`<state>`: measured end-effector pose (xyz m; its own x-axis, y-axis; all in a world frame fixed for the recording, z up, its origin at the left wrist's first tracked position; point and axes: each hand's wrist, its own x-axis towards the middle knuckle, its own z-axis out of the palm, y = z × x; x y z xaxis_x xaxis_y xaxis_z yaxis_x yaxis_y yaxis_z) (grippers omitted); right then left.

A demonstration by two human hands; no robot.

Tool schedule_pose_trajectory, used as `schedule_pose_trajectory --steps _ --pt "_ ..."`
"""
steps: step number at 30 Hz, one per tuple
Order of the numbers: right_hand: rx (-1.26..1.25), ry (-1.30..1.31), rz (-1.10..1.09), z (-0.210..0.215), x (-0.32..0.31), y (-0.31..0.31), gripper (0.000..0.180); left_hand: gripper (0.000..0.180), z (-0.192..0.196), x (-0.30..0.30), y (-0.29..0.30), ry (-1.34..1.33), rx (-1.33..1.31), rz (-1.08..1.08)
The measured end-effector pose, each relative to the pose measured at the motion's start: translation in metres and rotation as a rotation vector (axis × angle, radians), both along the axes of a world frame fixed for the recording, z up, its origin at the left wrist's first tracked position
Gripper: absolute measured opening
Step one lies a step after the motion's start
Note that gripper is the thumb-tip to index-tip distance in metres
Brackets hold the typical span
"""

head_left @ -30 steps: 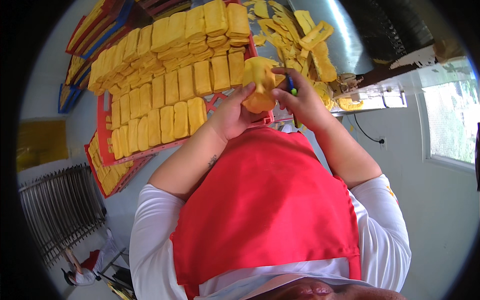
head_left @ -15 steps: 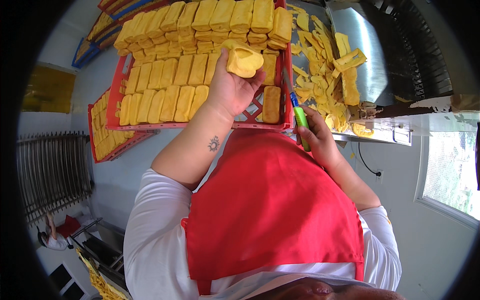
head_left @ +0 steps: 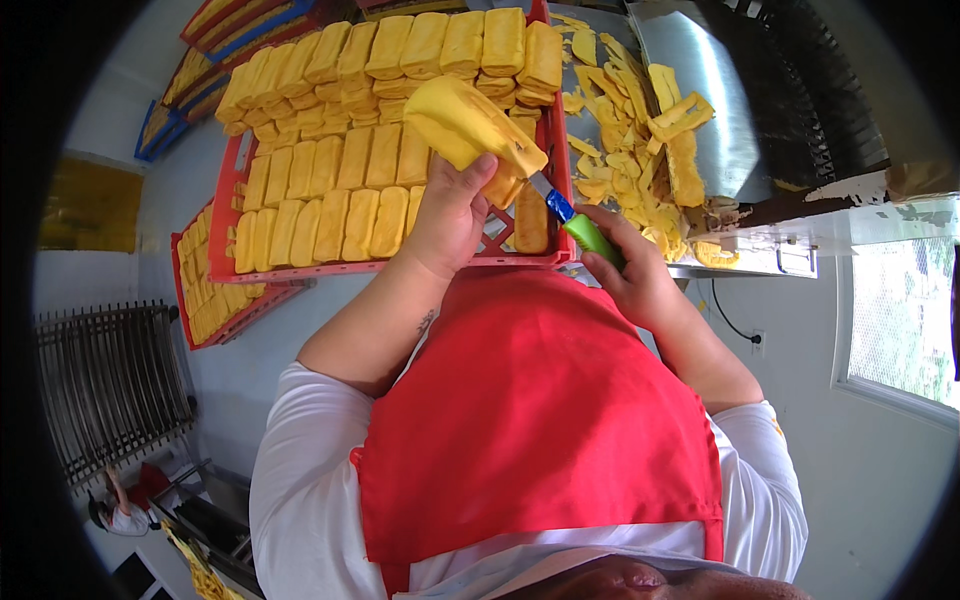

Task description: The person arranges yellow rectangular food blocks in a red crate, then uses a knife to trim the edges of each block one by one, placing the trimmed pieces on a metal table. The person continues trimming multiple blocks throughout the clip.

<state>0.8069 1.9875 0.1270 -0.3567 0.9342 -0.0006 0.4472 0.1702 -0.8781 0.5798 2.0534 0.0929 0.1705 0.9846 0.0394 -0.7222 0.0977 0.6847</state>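
My left hand (head_left: pixel 448 218) is closed around a small yellow loaf (head_left: pixel 462 122), gripping it from below and tilting its far end up to the left. In my right hand (head_left: pixel 636 272) is a knife (head_left: pixel 590 238) with a green handle and a blue band. Its blade points up and left, and the tip meets the lower right end of the held loaf; how deep it goes cannot be seen. Below the loaf stands a red plastic crate (head_left: pixel 390 270), filled with rows of similar yellow loaves (head_left: pixel 330 165), stacked higher at the back.
Thin yellow trimmings (head_left: pixel 620 130) lie heaped on a metal table (head_left: pixel 735 110) right of the crate. A second red crate of loaves (head_left: pixel 205 290) sits lower left. Stacked crates (head_left: pixel 190 85) rise behind. Another person (head_left: pixel 125 515) is far off beside a dark rack (head_left: pixel 115 380).
My left hand has turned the loaf from its end-on position so its long side shows. The knife has swung left, bringing its blade from the crate's edge to the loaf's end.
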Motion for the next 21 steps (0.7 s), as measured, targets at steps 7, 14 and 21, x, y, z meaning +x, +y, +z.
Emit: schedule_pose_trajectory --steps 7,14,21 --pt "-0.057 -0.089 -0.019 -0.030 0.029 0.002 0.046 0.056 0.002 -0.030 0.008 0.118 0.080 0.001" --pt "-0.030 -0.107 -0.312 -0.050 0.056 0.007 0.039 0.064 0.000 -0.029 -0.003 0.960 0.439 0.215" --pt "0.313 -0.240 0.116 0.009 0.026 0.005 0.041 0.065 0.006 -0.017 -0.011 1.267 0.476 0.013"
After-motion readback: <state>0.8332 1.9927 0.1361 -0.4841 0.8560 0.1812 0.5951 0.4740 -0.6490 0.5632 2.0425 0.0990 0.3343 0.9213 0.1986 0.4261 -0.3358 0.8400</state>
